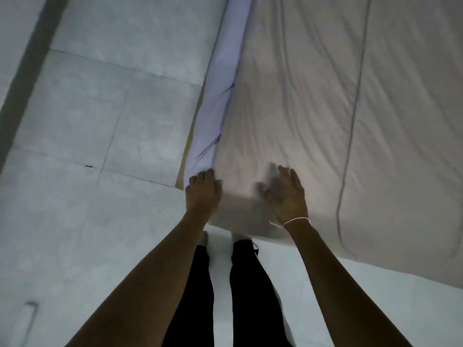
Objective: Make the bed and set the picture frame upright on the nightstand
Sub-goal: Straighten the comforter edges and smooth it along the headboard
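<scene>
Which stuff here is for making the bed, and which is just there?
For the job: grey wrinkled cover, pale lilac bed sheet, left hand, right hand.
Just there: pale tiled floor, thin white wristband.

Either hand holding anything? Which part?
Left hand grips the bed cover at its near corner edge. Right hand lies open and blurred over the cover, holding nothing.

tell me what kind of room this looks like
Most likely a bedroom. A wrinkled off-white bed cover lies over a mattress in a pale lilac fitted sheet, above a pale grey tiled floor. The left hand grips the cover's corner; the right hand lies blurred on top.
</scene>
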`<state>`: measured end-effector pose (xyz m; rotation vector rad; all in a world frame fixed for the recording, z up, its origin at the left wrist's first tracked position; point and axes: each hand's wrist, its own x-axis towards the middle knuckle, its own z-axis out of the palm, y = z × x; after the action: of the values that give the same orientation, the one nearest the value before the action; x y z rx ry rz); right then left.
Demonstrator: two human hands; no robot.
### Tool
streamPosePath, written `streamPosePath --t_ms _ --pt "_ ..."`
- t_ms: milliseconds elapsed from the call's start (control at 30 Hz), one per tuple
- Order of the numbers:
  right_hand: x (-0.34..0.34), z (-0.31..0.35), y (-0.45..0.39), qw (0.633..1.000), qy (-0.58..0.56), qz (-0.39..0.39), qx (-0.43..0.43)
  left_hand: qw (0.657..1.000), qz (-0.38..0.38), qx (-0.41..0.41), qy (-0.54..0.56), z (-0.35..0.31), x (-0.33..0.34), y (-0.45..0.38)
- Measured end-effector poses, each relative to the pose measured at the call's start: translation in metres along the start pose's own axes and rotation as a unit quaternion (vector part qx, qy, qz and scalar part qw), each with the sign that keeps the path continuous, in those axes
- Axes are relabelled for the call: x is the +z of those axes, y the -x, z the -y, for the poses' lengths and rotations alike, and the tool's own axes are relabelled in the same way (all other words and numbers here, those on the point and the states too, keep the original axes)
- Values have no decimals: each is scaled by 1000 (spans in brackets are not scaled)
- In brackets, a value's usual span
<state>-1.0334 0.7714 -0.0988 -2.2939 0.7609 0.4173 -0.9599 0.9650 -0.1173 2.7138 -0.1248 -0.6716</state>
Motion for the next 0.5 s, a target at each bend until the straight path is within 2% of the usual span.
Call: streamPosePath --t_ms 100,167,233,333,500 --pt "36 -9 0 999 11 21 42 1000 -16 5 10 9 19 -15" --pt "59 -11 5 996 67 32 59 999 -24 1 49 15 28 -19" --pt "77 -8 11 993 106 9 59 996 -42 31 79 21 34 -21" --pt "103 0 13 993 106 -35 47 986 -71 94 119 40 29 -25" --pt "144 28 34 989 142 -38 -22 985 -59 81 140 107 19 -23"
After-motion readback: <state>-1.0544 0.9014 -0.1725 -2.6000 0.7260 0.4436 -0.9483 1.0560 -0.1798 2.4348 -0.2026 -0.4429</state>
